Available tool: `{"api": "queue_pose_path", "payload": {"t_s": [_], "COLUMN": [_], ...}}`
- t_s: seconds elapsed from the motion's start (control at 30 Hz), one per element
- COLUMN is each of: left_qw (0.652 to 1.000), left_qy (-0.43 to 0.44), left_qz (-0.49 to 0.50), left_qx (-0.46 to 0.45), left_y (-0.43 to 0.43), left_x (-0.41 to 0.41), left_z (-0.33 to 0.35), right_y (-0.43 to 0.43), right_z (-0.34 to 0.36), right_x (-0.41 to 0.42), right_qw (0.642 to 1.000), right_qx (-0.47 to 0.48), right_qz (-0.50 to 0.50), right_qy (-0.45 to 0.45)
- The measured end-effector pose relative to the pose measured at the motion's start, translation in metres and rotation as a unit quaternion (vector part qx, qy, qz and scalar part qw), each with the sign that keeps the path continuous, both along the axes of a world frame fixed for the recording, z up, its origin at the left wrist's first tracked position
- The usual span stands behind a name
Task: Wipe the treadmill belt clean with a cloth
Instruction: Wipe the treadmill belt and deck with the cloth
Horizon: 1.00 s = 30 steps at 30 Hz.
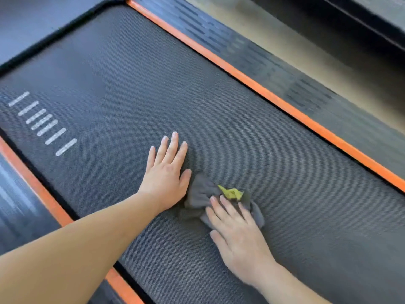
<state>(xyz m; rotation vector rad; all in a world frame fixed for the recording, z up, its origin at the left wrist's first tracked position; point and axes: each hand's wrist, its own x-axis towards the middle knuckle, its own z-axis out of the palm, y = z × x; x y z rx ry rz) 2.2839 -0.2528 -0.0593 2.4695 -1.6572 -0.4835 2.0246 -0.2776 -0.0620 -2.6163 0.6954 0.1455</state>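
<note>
The dark textured treadmill belt (153, 84) fills most of the head view and runs diagonally. A crumpled grey cloth (199, 194) with a yellow-green patch lies on the belt near the middle. My right hand (236, 233) presses flat on the cloth, fingers spread over it, and part of the cloth is hidden under the palm. Just left of the cloth, my left hand (166, 172) rests flat on the bare belt with its fingers stretched out and its thumb touching the cloth's edge.
Orange strips (263, 91) border the belt on both sides, with ribbed dark side rails (285, 69) beyond. White dash marks (43, 123) are printed on the belt at the left. A tan floor (317, 55) lies past the right rail.
</note>
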Motion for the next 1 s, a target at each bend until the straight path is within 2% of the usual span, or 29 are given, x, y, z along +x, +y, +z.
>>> {"api": "queue_pose_path", "payload": {"t_s": [0.07,0.1,0.2,0.27,0.33,0.4,0.47,0.5,0.53,0.6,0.67,0.73,0.77,0.83,0.9,0.93,1.0], "left_qw": [1.0,0.999,0.999,0.999,0.999,0.999,0.999,0.999,0.998,0.998,0.999,0.999,0.999,0.999,0.998,0.998,0.998], "left_qy": [0.024,0.029,0.023,0.027,0.037,0.045,0.048,0.046,0.045,0.042,0.043,0.04,0.04,0.038,0.045,0.049,0.051], "left_qz": [-0.009,-0.019,-0.035,-0.023,-0.003,0.006,-0.005,-0.016,-0.026,-0.036,-0.031,-0.03,-0.029,-0.022,-0.016,-0.019,-0.028], "left_qx": [-0.001,0.005,0.004,-0.001,-0.005,-0.018,-0.022,-0.021,-0.02,-0.013,-0.012,-0.015,-0.02,-0.025,-0.032,-0.032,-0.03], "left_y": [0.008,0.013,0.029,0.031,0.028,0.026,0.026,0.028,0.031,0.039,0.045,0.045,0.044,0.045,0.047,0.05,0.058], "left_x": [0.0,0.0,0.002,0.003,0.003,-0.001,-0.006,-0.007,-0.008,-0.007,-0.005,-0.003,-0.003,-0.004,-0.006,-0.005,-0.004], "left_z": [-0.001,-0.002,-0.001,0.002,0.007,0.009,0.008,0.007,0.004,0.001,0.001,0.004,0.005,0.008,0.008,0.007,0.004], "right_y": [-0.021,-0.04,-0.11,-0.112,-0.068,-0.009,-0.007,-0.024,-0.043,-0.086,-0.114,-0.109,-0.088,-0.023,0.024,0.019,-0.021], "right_z": [-0.003,-0.007,-0.008,-0.003,0.002,0.001,-0.001,-0.003,-0.005,-0.002,0.002,0.007,0.011,0.016,0.019,0.019,0.014], "right_x": [-0.004,-0.003,0.001,0.012,0.02,0.009,-0.004,-0.006,-0.005,0.007,0.019,0.033,0.038,0.04,0.033,0.03,0.024], "right_qw": [1.0,1.0,0.982,0.974,0.985,0.998,0.999,0.999,1.0,0.994,0.973,0.966,0.971,0.993,0.999,0.997,0.993], "right_qx": [0.009,-0.011,-0.05,-0.043,-0.072,-0.035,0.027,0.026,0.006,-0.02,0.013,0.042,0.03,-0.002,0.023,0.058,0.057], "right_qz": [0.011,-0.014,-0.177,-0.209,-0.145,-0.046,0.02,0.022,0.001,-0.109,-0.224,-0.251,-0.233,-0.114,-0.005,0.029,0.031], "right_qy": [-0.013,-0.017,0.046,0.076,0.057,0.006,-0.011,-0.012,-0.009,0.019,0.058,0.047,0.047,0.013,-0.031,-0.05,-0.095]}}
